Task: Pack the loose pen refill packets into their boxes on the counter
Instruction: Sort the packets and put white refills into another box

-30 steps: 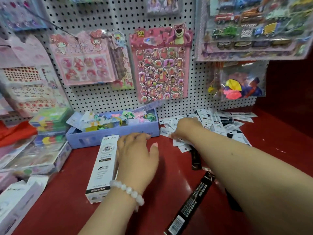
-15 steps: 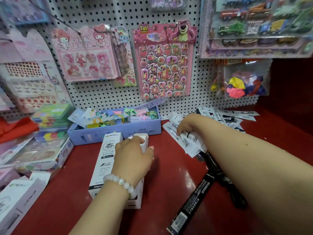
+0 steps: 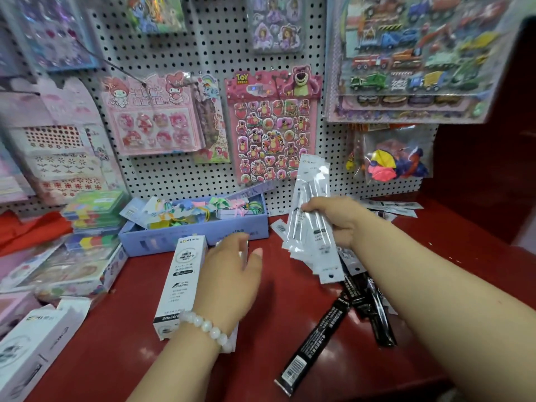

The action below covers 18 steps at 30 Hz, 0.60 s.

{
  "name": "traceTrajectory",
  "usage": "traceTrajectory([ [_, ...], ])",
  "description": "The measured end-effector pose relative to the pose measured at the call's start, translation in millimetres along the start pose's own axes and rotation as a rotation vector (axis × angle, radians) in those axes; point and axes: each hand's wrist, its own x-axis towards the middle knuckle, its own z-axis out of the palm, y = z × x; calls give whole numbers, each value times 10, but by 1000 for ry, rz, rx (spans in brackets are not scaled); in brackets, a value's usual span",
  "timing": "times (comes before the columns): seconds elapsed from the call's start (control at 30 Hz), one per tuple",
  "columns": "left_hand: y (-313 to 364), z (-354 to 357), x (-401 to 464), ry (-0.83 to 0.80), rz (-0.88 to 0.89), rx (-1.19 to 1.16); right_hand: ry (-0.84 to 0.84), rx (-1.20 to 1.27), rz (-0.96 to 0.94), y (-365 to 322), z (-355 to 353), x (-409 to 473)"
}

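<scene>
My right hand (image 3: 339, 221) grips a bundle of clear-and-white pen refill packets (image 3: 311, 227), lifted off the red counter (image 3: 116, 358) and fanned upright. More white packets (image 3: 391, 207) lie at the back right by the pegboard. A long white refill box (image 3: 182, 285) lies on the counter at centre left. Right beside it, my left hand (image 3: 232, 277), with a bead bracelet on the wrist, covers and holds a second white box (image 3: 245, 248), of which only the ends show. Black refill packets (image 3: 316, 343) lie under my right forearm.
A lavender tray of coloured clips (image 3: 197, 232) stands behind the boxes. Another white box (image 3: 29, 352) lies at the lower left, with stacked stationery packs (image 3: 72, 274) behind it. Sticker sheets hang on the pegboard (image 3: 208, 47). A red wall (image 3: 478, 184) closes the right side.
My right hand gathered white packets from the back pile and lifted them up off the counter. My left hand took hold of a second white box beside the first.
</scene>
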Motion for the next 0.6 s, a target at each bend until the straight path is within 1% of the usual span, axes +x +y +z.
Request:
traceTrajectory([
  [0.07,177,34,-79,-139,-44,-232,-62,80,7,108,86,-167],
  [0.1,222,82,-110,-206,-68,-300,-93,127,13,162,135,-238],
  [0.13,231,139,-136,-251,-49,-301,-118,166,12,221,173,-287],
  [0.23,157,286,-212,-260,80,-146,-154,259,-64,356,225,-367],
  [0.33,102,292,-246,-261,125,8,-144,266,-177,385,208,-396],
  [0.37,91,251,-231,-250,151,85,-141,259,-207,381,205,-406],
  [0.43,47,148,-162,-161,177,221,-119,245,-278,374,199,-402],
  [0.5,-17,33,-84,-98,122,359,-96,228,-343,379,194,-386],
  [0.53,-55,-3,-63,-106,82,422,-83,211,-368,395,195,-376],
  [0.6,-133,-5,-55,-174,-6,518,-62,145,-394,446,215,-360],
])
